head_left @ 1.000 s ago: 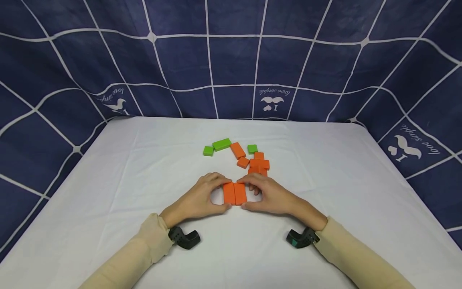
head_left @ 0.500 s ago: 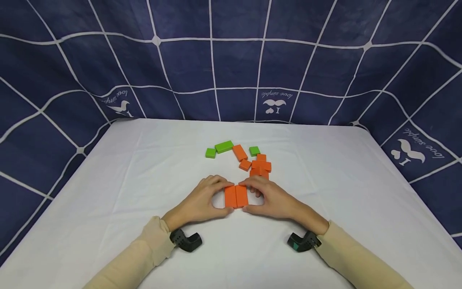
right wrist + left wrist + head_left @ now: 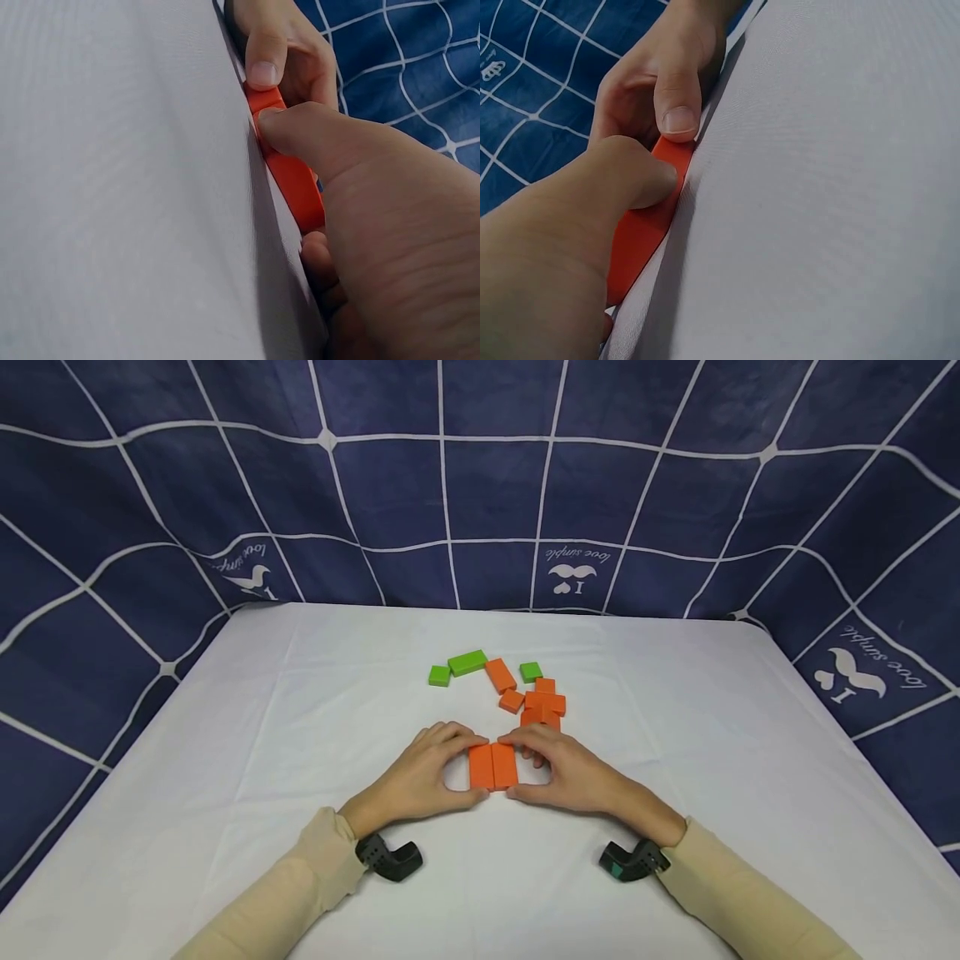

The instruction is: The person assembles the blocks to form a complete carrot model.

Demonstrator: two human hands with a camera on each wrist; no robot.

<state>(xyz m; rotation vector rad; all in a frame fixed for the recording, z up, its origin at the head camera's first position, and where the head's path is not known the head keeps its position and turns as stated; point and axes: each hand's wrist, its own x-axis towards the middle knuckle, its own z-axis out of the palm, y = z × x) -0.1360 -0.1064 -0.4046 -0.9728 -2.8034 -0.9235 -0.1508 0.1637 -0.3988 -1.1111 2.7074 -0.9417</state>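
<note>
Two orange rectangular blocks lie side by side on the white tabletop in the head view, long sides together. My left hand (image 3: 422, 777) pinches the left orange block (image 3: 481, 767) between thumb at its near end and fingers at its far end. In the same way my right hand (image 3: 567, 770) pinches the right orange block (image 3: 506, 767). Both wrist views show a thumb on the near end of each block; in the left wrist view the left thumb (image 3: 649, 176) covers part of its orange block (image 3: 641, 240). The right wrist view shows the right block (image 3: 296, 187) under the right thumb.
Beyond the right hand stands a cluster of orange blocks (image 3: 545, 702), partly hidden by it. Farther back lie a long green block (image 3: 468, 662), two small green blocks (image 3: 439, 676), a tilted orange block (image 3: 500, 675) and a small orange block (image 3: 512, 701). A dark checked cloth (image 3: 495, 485) hangs behind the table.
The head view has shifted slightly, moving everything a little right in the picture. Both hands keep their grip on the two orange blocks, which stay side by side.
</note>
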